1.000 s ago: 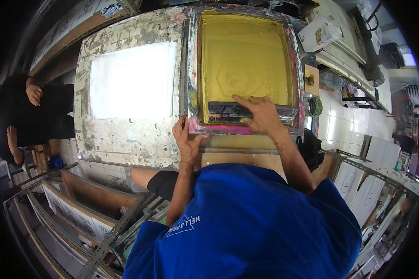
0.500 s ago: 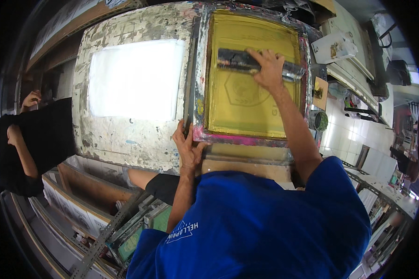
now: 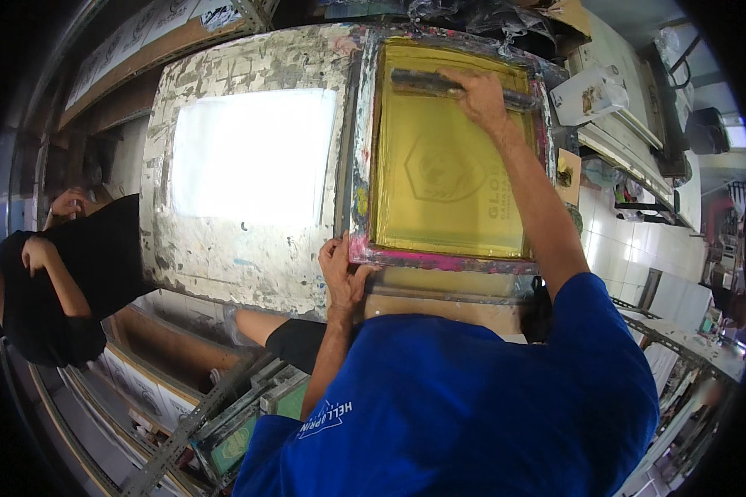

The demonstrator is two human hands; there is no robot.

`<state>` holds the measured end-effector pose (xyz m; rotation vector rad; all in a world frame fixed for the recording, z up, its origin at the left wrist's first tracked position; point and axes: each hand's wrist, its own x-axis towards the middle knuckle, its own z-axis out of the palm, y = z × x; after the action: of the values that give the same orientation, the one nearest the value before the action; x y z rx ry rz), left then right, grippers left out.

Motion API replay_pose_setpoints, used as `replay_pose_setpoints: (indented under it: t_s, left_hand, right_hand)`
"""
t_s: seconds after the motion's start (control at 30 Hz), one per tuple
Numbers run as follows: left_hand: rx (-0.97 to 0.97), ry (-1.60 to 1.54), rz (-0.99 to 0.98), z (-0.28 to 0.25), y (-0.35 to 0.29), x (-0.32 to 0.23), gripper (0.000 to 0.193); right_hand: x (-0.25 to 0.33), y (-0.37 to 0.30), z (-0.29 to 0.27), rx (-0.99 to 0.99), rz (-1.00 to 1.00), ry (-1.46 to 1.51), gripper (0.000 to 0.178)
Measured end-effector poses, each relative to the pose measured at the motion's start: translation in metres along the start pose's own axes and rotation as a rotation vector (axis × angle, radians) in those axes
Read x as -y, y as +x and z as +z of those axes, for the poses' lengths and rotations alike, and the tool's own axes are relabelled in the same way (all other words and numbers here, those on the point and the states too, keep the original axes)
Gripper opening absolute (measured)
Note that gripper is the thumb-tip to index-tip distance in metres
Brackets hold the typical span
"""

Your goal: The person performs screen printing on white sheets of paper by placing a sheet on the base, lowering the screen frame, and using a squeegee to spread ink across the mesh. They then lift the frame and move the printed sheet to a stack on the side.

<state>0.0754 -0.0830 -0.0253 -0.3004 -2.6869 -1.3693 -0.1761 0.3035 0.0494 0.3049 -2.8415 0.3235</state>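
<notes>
At the far end of a screen-printing screen, my right hand (image 3: 484, 98) is closed over a long dark squeegee (image 3: 423, 81). The squeegee lies crosswise on the yellow mesh (image 3: 435, 219), which bears a faint emblem and lettering. Paint stains in pink and other colours cover the frame (image 3: 439, 263). My left hand (image 3: 341, 272) is at the frame's near left corner, fingers bent against it; its grip underneath is partly hidden. Left of the screen, a bright white rectangle (image 3: 253, 153) lies on a worn, paint-spotted board (image 3: 199, 257).
On the left another person in black (image 3: 66, 290) is close to the board, hands near their body. Wooden shelves (image 3: 166, 348) stand below left. A white container (image 3: 588, 95) and a small stained card (image 3: 568, 170) are right of the screen. Tiled floor (image 3: 626, 248) shows farther right.
My right hand has pushed the squeegee away from me to the screen's far end, baring more of the emblem and lettering. My left hand stays at the corner. The view has shifted slightly.
</notes>
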Motion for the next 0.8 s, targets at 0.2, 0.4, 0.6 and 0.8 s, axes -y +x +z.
replay_pose_setpoints:
  t_s: [0.2, 0.4, 0.6, 0.8]
  left_hand:
    - [-0.058, -0.214, -0.025, 0.004, 0.001, -0.01, 0.082]
    - [-0.133, -0.168, 0.09, -0.01, 0.011, -0.038, 0.081]
    - [-0.274, -0.204, 0.157, -0.033, 0.042, -0.085, 0.076]
    - [-0.437, -0.655, 0.14, -0.053, 0.116, -0.164, 0.075]
  right_hand:
    - [0.056, -0.069, -0.028, 0.017, 0.06, 0.045, 0.051]
    - [0.13, -0.155, -0.098, 0.125, 0.099, 0.178, 0.046]
    - [0.183, -0.179, -0.182, -0.022, 0.015, 0.223, 0.047]
    - [0.162, -0.118, -0.242, -0.298, -0.144, -0.005, 0.062]
